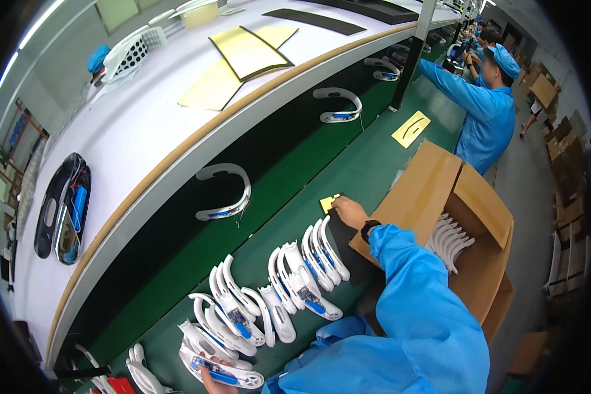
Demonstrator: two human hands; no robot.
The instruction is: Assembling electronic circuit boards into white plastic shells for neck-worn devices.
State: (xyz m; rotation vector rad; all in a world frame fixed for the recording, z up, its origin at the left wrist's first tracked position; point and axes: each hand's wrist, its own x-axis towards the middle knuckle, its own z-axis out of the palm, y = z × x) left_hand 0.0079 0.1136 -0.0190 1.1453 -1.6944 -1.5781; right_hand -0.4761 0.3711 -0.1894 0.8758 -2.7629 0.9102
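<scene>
At the bottom edge, my left hand point(218, 382) is closed around a white curved housing point(241, 377) with a blue battery and circuit board exposed. Farther out, my right hand point(350, 211), a dark band on its wrist, pinches the edge of a small yellow sheet point(328, 204) with black parts. The fingertips partly cover that sheet. Between my hands, several similar white housings point(281, 318) stand packed in rows on the green bench point(368, 172), many with blue parts inside. A dark flat sheet point(343, 240) lies under my right wrist.
An open cardboard box point(484, 213) with several white curved pieces stands right of my forearm. Above the bench, a white shelf point(144, 121) carries yellow sheets and a black curved device point(64, 209). A metal post point(414, 62) rises ahead. A co-worker in blue point(489, 111) sits beyond.
</scene>
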